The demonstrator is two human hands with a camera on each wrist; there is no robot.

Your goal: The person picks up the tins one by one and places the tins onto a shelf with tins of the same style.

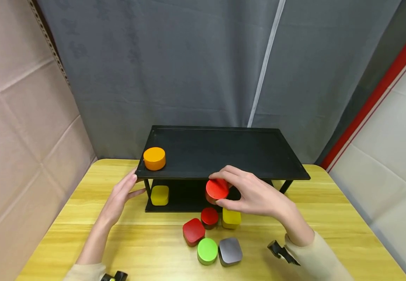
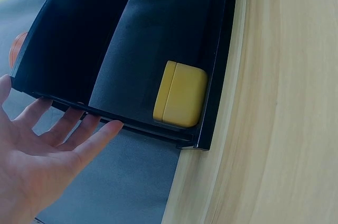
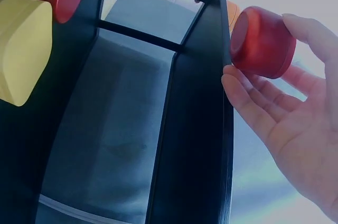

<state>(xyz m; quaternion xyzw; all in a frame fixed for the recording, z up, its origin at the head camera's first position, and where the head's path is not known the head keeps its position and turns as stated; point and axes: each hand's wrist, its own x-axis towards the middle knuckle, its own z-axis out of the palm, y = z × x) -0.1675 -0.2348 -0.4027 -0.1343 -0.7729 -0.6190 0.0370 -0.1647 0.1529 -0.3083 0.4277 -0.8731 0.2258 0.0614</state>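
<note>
Between the thumb and fingers of my right hand is a red round block, tilted in front of the upper shelf's front edge. In the right wrist view, those fingertips come up against that shelf edge. My left hand rests with extended fingers against the left end of the black two-tier rack, thumb near the top corner. An orange round block sits at the upper shelf's front left. Below it, a yellow square block stands on the lower shelf's left end, also visible in the left wrist view.
Before the rack, on the wooden table, stand a smaller red round block, a yellow square block, a red square block, a green round block and a grey square block. A grey curtain hangs behind.
</note>
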